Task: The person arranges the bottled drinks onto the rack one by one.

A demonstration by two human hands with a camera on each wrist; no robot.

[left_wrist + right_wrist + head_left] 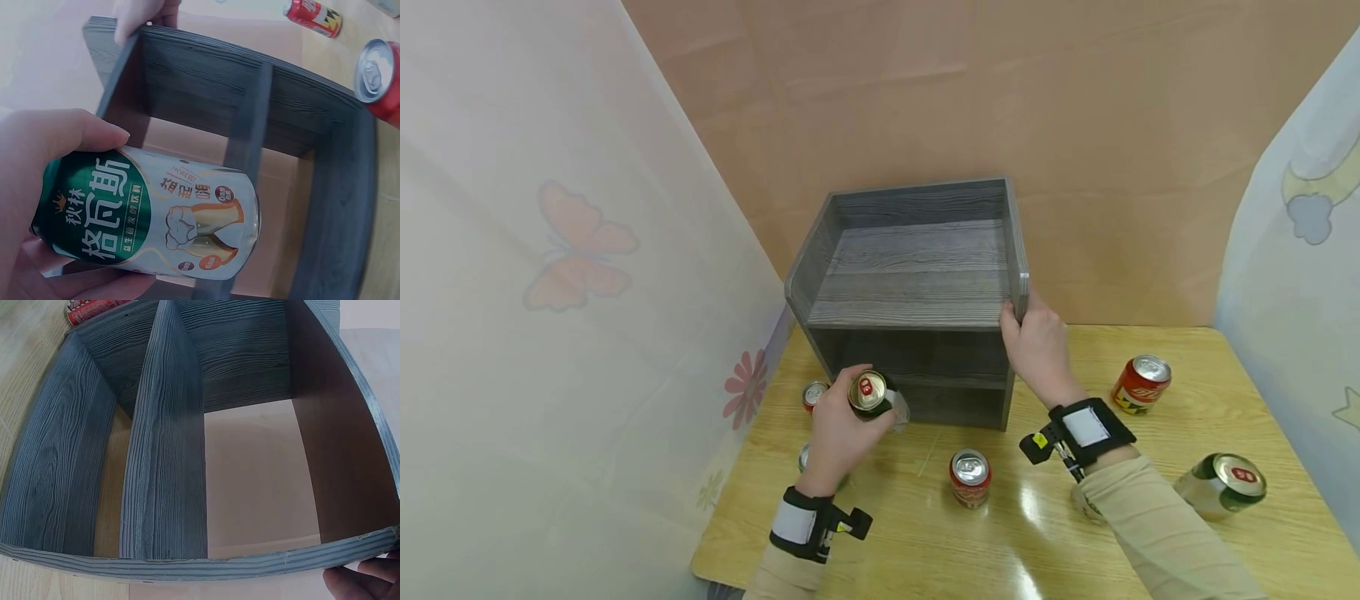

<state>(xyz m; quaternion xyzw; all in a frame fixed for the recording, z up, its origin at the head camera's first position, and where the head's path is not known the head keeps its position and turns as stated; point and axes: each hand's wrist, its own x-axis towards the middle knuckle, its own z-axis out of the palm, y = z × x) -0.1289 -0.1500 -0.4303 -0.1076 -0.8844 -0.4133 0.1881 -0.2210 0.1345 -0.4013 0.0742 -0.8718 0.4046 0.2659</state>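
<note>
A green and white drink can (150, 215) with a gold lid is gripped by my left hand (842, 429), the thumb on one side and fingers on the other. The can is in front of a grey wooden shelf unit (917, 287), whose two lower compartments face me. My right hand (1037, 346) holds the shelf's right side panel near its front edge, thumb on the inner side. In the right wrist view only a few fingers (350, 582) show at the panel's edge. The compartments look bare in both wrist views.
Red cans (970, 477) stand in front of the shelf, at its left (814, 395) and at the right (1141, 383). A green and white can (1221, 485) is at the right edge of the table (917, 550). Another can (1086, 504) is partly behind the right forearm. Fabric walls enclose the table.
</note>
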